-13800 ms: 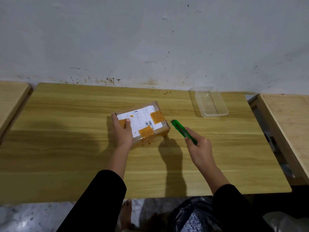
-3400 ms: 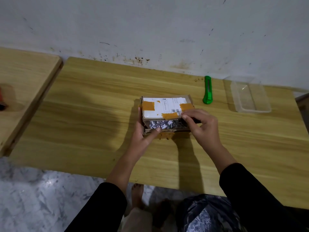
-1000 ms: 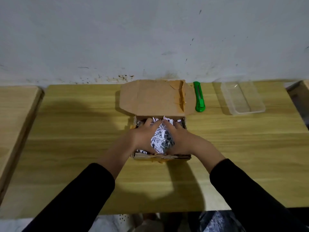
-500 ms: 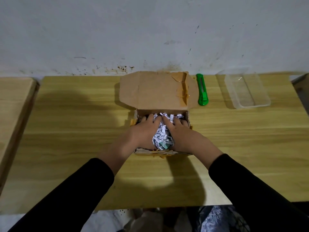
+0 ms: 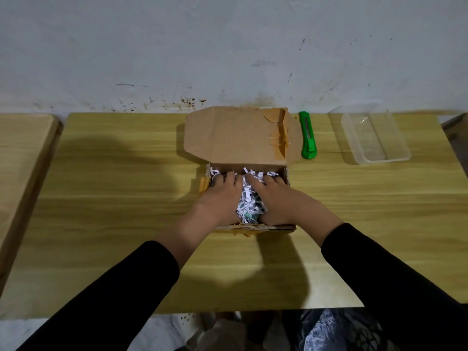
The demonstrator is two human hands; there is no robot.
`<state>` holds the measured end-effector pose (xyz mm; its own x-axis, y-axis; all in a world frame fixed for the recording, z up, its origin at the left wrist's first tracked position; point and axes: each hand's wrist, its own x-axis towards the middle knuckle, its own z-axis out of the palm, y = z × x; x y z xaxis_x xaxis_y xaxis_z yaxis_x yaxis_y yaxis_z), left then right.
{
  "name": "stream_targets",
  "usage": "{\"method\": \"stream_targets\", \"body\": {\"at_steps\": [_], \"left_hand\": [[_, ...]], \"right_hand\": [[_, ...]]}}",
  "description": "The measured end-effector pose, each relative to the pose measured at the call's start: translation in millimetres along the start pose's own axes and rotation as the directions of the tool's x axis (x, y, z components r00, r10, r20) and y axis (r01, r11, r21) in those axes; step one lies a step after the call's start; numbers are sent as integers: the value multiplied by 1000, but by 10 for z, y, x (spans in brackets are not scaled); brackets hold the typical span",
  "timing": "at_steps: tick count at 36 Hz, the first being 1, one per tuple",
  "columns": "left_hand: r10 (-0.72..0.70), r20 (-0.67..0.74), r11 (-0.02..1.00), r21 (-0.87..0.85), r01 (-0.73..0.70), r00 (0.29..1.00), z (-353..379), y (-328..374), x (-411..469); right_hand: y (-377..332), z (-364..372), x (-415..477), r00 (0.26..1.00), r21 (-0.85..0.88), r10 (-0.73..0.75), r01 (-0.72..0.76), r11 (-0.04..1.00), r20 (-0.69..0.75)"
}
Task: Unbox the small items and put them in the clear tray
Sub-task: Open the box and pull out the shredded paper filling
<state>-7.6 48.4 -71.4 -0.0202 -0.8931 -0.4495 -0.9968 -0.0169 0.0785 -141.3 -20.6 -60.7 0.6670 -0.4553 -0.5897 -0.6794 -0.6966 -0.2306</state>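
Searching the filler: your left hand (image 5: 219, 198) and right hand (image 5: 281, 201) lie side by side inside the open cardboard box (image 5: 287, 174), with a ridge of shredded paper (image 5: 249, 206) heaped between them. Your fingers reach toward the far wall with their tips sunk in the strips, so it cannot be told whether they close on anything below. The small items are not visible and are most likely buried under the paper. Part the strips sideways toward the box walls rather than lifting handfuls, and sweep the floor and corners by touch, since light pieces can hide in a tangle. When you find one, pinch it alone and shake off clinging strips over the box. The lid (image 5: 240, 138) lies folded back flat on the table (image 5: 126, 198). The clear tray (image 5: 385, 160) stands well apart at the far right. A green utility knife (image 5: 307, 135) rests just beside the lid, between box and tray. Carry each item above the knife so that your sleeve does not drag it. Steady the box with your left hand as you reach.
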Motion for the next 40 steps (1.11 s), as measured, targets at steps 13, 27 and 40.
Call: {"method": "stream_targets", "body": {"at_steps": [13,27,40], "left_hand": [[19,75,997,-71,-13,997,-55,-40,25],[42,99,990,-141,-28,994,-57,-63,52],[33,173,975,-224,7,984,-49,-96,119]], "right_hand": [[-93,108,-12,999,46,38,-36,998,-39],[-79,189,44,993,-203,23,-45,978,-114],[-66,181,105,995,-51,-25,20,998,-92]]}}
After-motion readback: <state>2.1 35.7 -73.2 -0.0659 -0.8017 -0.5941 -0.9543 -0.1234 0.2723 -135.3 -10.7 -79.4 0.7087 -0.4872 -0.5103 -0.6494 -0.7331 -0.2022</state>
